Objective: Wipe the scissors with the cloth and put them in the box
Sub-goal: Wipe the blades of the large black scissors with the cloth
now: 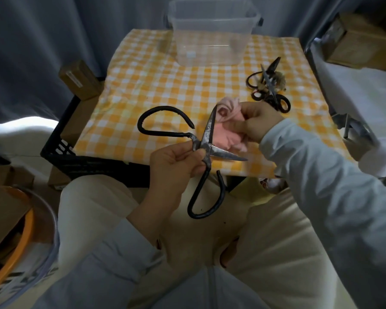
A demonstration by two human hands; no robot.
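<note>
**Wiping the big old scissors, blades wide open**

The black scissors [206,143] are up in the air over the near edge of the table [165,85], not in the box. They're spread open, with one blade pointing up and away and the other sticking out to the right. The left hand [174,163] pinches them right at the pivot, and one handle loop hangs down toward the lap. The right hand [259,121] is clenched around a bunched pink cloth [223,134] that sits against the upward blade. The clear plastic box [210,47] sits at the far edge of the yellow checked table. A pile of other scissors [270,88] lies near the right edge. A black crate [87,161] is off the left side.
</note>
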